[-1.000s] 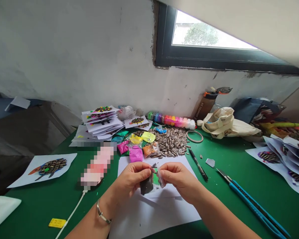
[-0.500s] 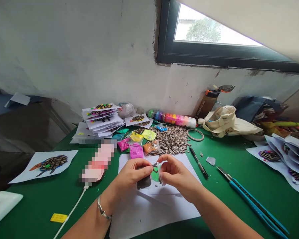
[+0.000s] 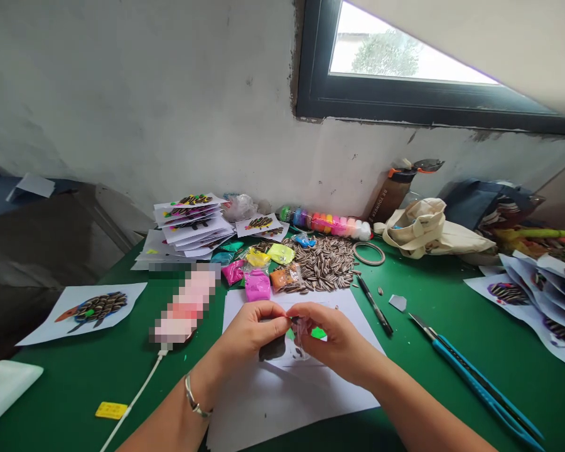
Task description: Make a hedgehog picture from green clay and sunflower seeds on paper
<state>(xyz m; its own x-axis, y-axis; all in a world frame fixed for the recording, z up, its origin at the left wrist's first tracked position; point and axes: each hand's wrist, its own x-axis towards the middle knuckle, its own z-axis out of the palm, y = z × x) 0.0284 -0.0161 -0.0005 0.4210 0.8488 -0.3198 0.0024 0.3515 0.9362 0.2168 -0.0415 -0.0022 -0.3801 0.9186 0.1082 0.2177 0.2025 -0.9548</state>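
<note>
Dark packet (image 3: 273, 349), roughly crosswise, clear end (image 3: 301, 342) rightward, in tight thumb-finger pinches of left hand (image 3: 258, 328) and right hand (image 3: 333, 336)

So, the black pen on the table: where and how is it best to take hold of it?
Probably by the middle of the pen, pinched across its slim body, coming from above and the near side. It lies flat and slanted, far end by the striped seeds, left side beside the white paper, with green tabletop beyond its near end.

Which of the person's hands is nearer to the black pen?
Right. The right hand is to the left of the black pen; the left hand is farther left, beyond the right hand.
</note>
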